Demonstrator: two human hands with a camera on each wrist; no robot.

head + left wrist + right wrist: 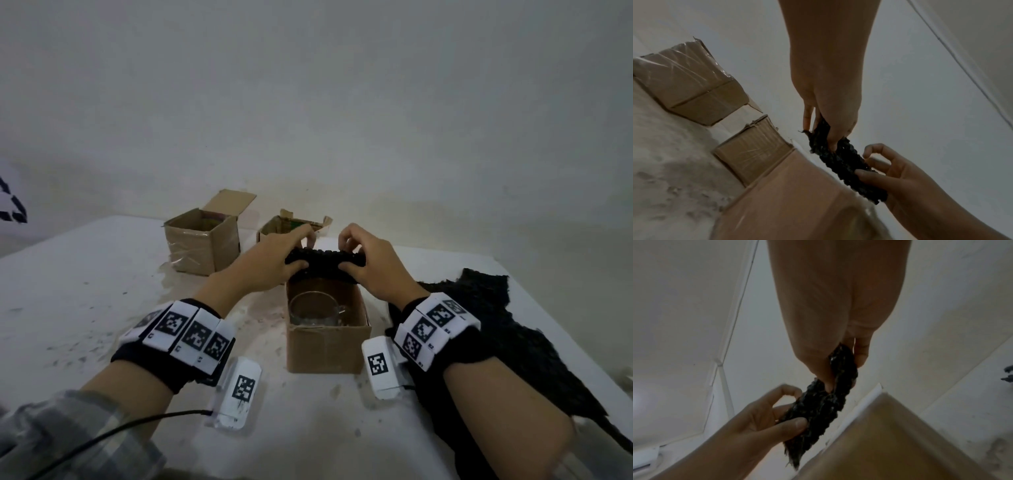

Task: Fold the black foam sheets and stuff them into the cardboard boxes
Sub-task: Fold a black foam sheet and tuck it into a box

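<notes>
While the white table carries everything, you work at its middle; the loose black foam sheets lie spread at your right, under that forearm, presumably staged there so the next one is in easy reach; three cardboard boxes stand open: the near box right before you, two far boxes behind it by the wall, well apart from the near one. Inside the near box a clear glass vessel sits against the near wall, so the foam is likely meant as padding for it; you hold the folded foam over the box's far end, long axis across the opening, apparently lined up to push down beside the glass. Left hand: fingers curled over the top, thumb pinching the front of the left end; right hand: same pinch on the right end, fingers arched above. Writing: only square coded markers on both wristbands; tiny characters beside them, too small to read; no brand visible on any box.
</notes>
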